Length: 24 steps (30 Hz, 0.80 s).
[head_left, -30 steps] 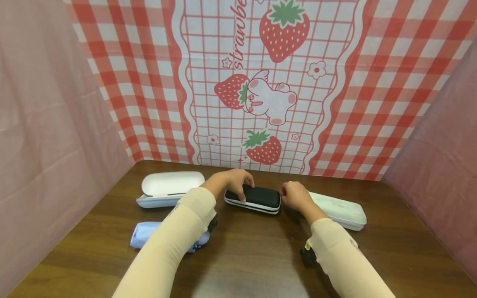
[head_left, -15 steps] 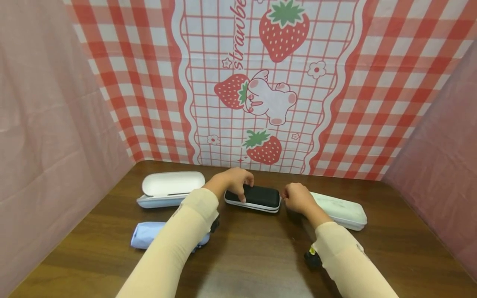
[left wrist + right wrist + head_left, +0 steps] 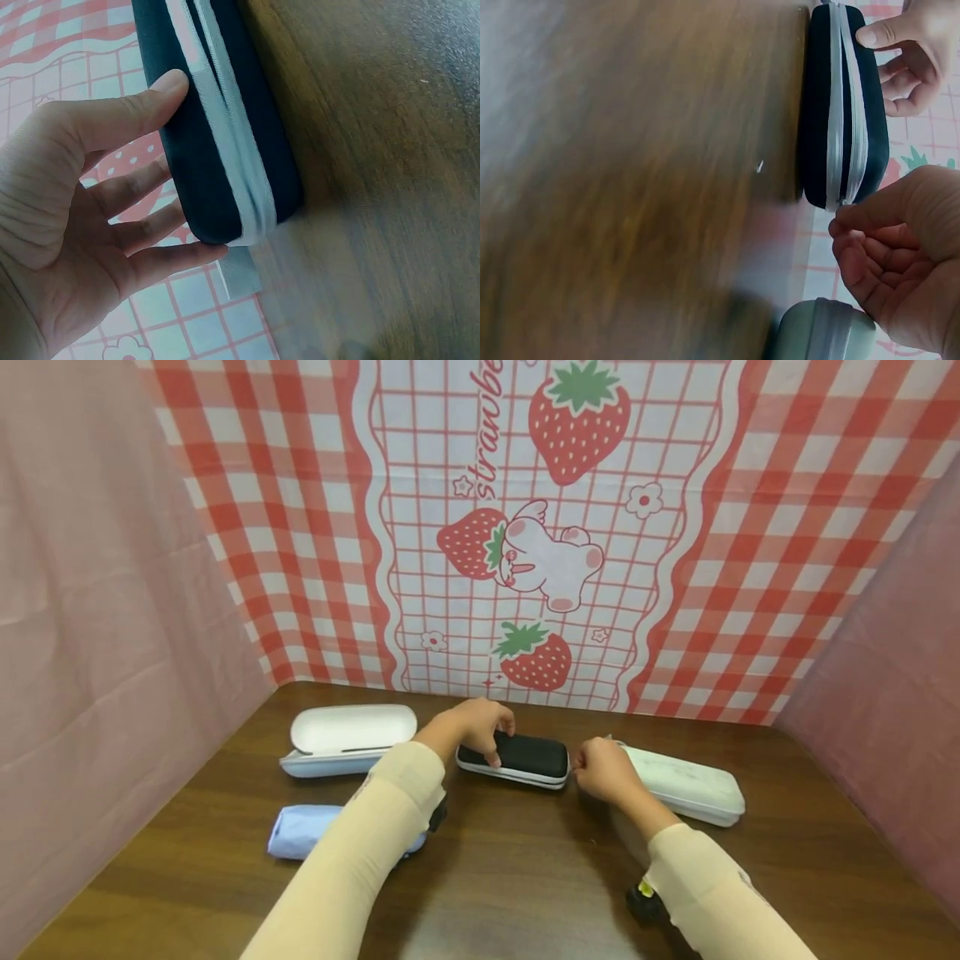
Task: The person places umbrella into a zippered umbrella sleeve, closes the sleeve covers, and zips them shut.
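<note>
A black zippered case (image 3: 525, 757) with white zipper tape lies at mid-table, its lid down. A dark gap between the two tapes shows in the left wrist view. My left hand (image 3: 480, 727) holds the case's left part from above, thumb (image 3: 169, 86) on the near side of the lid and fingers round the far side and end. At the right end, my right hand (image 3: 606, 768) has curled fingers. In the right wrist view, its thumb and forefinger pinch at the zipper's end (image 3: 842, 202); the zipper pull is mostly hidden by the fingertips.
A pale green case (image 3: 690, 785) lies just right of my right hand. An opened light blue case (image 3: 348, 735) with white lining stands at the back left. In front of it lies a blue cloth bundle (image 3: 303, 831), partly behind my left sleeve. A checked strawberry curtain (image 3: 540, 560) hangs behind.
My right hand and forearm have shifted slightly right and nearer, away from the case's end. The left hand stays on the case. The gap along the case's front looks narrower at the right.
</note>
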{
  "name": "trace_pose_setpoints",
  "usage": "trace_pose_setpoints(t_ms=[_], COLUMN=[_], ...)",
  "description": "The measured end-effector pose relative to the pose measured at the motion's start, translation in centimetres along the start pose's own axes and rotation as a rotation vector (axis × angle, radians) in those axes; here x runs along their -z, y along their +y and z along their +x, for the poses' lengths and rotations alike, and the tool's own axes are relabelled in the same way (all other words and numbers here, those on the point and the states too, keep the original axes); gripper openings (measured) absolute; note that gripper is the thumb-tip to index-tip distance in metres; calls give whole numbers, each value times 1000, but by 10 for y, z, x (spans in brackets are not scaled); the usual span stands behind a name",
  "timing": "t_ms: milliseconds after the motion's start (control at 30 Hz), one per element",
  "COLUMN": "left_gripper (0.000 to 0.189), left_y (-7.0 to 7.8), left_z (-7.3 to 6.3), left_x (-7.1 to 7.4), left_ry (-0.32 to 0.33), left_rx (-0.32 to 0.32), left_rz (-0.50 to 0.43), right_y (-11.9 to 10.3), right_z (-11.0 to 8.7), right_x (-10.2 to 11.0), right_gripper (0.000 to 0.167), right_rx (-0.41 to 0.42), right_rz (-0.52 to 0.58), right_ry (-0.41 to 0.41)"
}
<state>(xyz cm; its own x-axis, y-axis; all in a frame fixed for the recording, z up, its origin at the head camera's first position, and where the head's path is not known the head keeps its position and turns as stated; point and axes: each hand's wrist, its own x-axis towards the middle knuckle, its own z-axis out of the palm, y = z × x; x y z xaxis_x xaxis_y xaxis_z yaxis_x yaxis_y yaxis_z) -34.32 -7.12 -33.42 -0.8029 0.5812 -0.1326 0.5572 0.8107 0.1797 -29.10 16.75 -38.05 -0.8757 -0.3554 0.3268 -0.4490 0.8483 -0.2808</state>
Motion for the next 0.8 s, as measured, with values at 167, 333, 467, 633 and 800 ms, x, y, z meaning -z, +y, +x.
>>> trace_pose_setpoints(t_ms=[167, 333, 467, 633, 800], left_gripper=[55, 56, 56, 56, 56], left_y=[1, 2, 2, 1, -2], left_z=[5, 7, 8, 8, 8], left_x=[-2, -2, -2, -2, -3], left_ry=[18, 28, 30, 26, 28], left_rx=[41, 66, 72, 76, 86], left_rz=[46, 55, 32, 17, -8], right_y=[-4, -7, -12, -19, -27], right_z=[1, 0, -1, -1, -2], right_x=[0, 0, -2, -5, -9], right_gripper=[37, 39, 38, 37, 31], right_rx=[-20, -68, -93, -86, -123], right_rz=[-12, 9, 57, 85, 120], right_ry=[1, 4, -11, -16, -27])
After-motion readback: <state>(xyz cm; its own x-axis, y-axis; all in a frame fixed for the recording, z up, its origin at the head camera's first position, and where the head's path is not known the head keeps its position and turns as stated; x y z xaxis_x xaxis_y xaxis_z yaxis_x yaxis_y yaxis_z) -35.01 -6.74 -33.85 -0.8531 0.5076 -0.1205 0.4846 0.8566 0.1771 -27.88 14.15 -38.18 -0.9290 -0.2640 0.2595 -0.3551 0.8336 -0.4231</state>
